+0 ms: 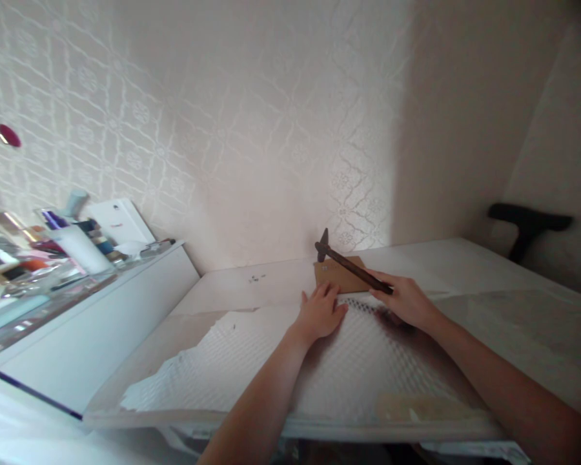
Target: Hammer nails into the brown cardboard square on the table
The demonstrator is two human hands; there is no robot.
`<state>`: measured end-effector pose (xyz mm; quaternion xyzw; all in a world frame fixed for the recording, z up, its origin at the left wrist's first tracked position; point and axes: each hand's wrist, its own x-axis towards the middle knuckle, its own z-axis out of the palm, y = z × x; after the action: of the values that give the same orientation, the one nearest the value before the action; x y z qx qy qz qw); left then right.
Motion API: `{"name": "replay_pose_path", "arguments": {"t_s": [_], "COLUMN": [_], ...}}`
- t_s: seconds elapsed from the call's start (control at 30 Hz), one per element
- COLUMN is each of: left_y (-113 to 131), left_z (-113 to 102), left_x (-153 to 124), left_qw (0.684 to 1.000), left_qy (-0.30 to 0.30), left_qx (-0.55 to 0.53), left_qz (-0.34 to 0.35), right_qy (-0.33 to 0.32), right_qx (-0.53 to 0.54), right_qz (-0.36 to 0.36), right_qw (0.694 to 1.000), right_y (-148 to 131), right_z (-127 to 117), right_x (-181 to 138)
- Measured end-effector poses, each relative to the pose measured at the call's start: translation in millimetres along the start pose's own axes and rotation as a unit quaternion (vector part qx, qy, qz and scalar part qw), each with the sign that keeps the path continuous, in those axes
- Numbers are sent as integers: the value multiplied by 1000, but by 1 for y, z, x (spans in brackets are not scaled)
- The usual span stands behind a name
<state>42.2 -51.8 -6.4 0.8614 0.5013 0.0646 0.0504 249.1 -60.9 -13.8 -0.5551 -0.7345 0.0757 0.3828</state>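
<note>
- A white counter (pixel 465 258) sits in a corner of a room with pale patterned wallpaper (pixel 223 129); a textured white sheet (pixel 319 368) covers its near part.
- The left hand (pixel 319 314) lies flat, fingers spread, at the edge of a brown cardboard piece (pixel 336 274).
- The right hand (pixel 407 300) grips a dark hammer (pixel 351 266), its head raised over the cardboard.
- To the left, a shelf (pixel 77 284) holds bottles (pixel 80 245); their labels are too blurred to read.

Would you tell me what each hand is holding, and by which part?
Right hand grips the dark small-headed hammer by its handle's end; left hand holds nothing.
</note>
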Motion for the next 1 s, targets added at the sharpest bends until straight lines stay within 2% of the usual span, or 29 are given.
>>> {"name": "replay_pose_path", "arguments": {"t_s": [0.23, 0.5, 1.0], "left_y": [-1, -2, -1], "left_z": [1, 2, 1], "left_x": [0, 1, 1], "left_qw": [1000, 1000, 1000], "left_qy": [0, 0, -3], "left_qx": [3, 3, 3], "left_qz": [2, 2, -1], "right_qy": [-13, -37, -17], "right_qx": [15, -6, -21], "right_qz": [-19, 4, 2], "right_qw": [1000, 999, 1000], "right_y": [0, 4, 5], "right_z": [1, 4, 4], "right_x": [-1, 0, 1]}}
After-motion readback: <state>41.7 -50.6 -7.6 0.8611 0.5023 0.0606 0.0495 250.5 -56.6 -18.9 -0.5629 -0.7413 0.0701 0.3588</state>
